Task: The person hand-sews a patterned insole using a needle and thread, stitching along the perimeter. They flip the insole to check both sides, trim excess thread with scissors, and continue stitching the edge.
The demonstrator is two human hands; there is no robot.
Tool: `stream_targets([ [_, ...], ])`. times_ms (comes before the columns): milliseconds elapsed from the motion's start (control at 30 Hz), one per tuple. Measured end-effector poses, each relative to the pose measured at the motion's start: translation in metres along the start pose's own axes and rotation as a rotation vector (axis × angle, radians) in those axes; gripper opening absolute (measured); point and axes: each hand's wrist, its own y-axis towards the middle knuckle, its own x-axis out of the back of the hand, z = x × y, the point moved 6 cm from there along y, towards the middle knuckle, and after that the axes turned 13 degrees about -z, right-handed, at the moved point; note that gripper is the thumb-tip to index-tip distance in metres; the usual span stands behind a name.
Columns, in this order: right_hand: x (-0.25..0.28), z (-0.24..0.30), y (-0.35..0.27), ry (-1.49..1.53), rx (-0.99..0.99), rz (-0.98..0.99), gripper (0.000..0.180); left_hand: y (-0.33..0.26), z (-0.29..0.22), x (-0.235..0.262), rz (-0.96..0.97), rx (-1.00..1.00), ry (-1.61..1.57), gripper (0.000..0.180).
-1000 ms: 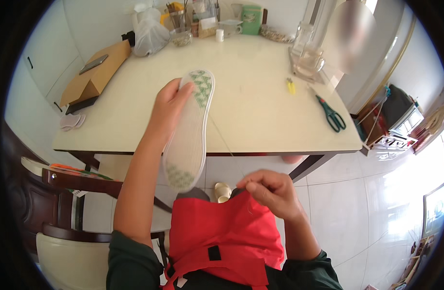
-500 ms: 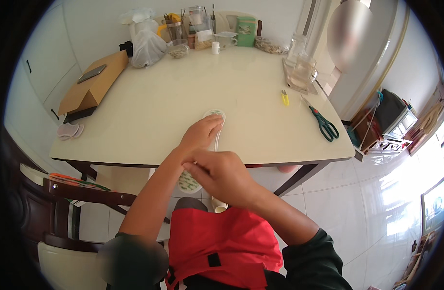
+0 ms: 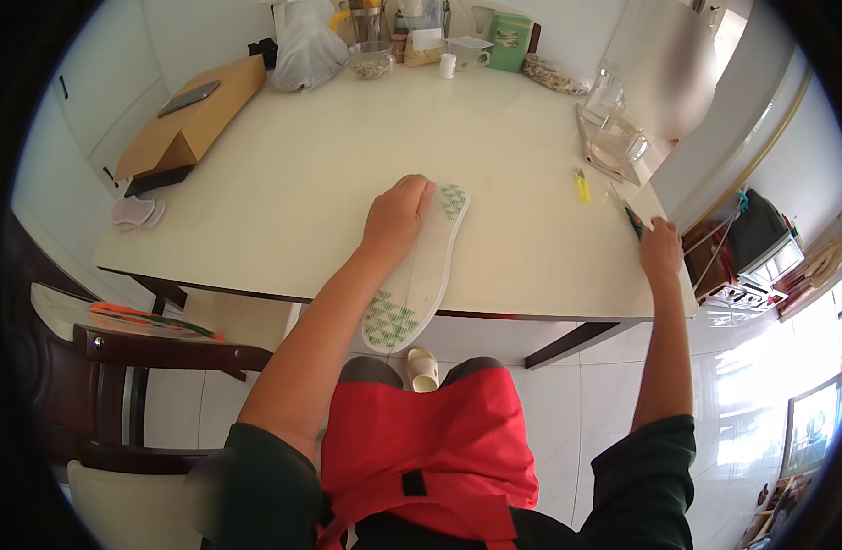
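A white insole (image 3: 427,266) with green patterned patches at both ends lies over the front edge of the table, its near end sticking out past the edge. My left hand (image 3: 398,216) grips it by the far left side, fingers closed with the thumb hidden. At the table's right side my right hand (image 3: 659,246) is closed over the handles of dark green scissors (image 3: 633,221). Their blades point away toward the back, and most of the handles are covered by my fingers. Just left of the blades lies a small yellow-handled cutter (image 3: 581,186).
Pinkish pads (image 3: 138,213) and a cardboard box (image 3: 193,115) with a phone (image 3: 189,98) on it are at left. Glass pitchers (image 3: 620,137) stand on a tray at back right; a bowl (image 3: 372,62) and bags line the back. A wooden chair (image 3: 173,353) is at lower left.
My right hand has moved from beside my left wrist to the scissors at the right. The insole now shows more fully, tilted under my left hand, and the view has shifted slightly.
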Motion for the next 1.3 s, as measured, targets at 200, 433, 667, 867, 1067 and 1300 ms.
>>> stream_targets([
  [200,-0.006,-0.025,-0.01,0.208,0.009,0.223,0.028,0.002,0.004,-0.002,0.022,-0.052,0.048,0.031],
  [433,0.012,-0.033,-0.014,0.244,-0.022,0.405,0.03,0.001,0.002,-0.005,0.075,-0.051,0.028,0.029],
  [667,0.063,0.004,-0.08,1.958,-0.894,0.621,0.053,0.0,0.005,-0.004,0.096,-0.035,0.018,0.03],
  [867,0.109,0.096,-0.116,1.369,-0.114,0.824,0.064,0.0,0.004,-0.007,0.117,-0.022,0.017,0.031],
  [1067,0.123,0.136,-0.096,0.58,0.334,0.489,0.062,0.002,0.003,-0.005,0.104,-0.013,0.001,0.03],
  [1300,0.113,0.151,-0.096,0.4,0.436,0.455,0.056,0.001,0.004,-0.008,0.132,-0.012,0.026,0.032],
])
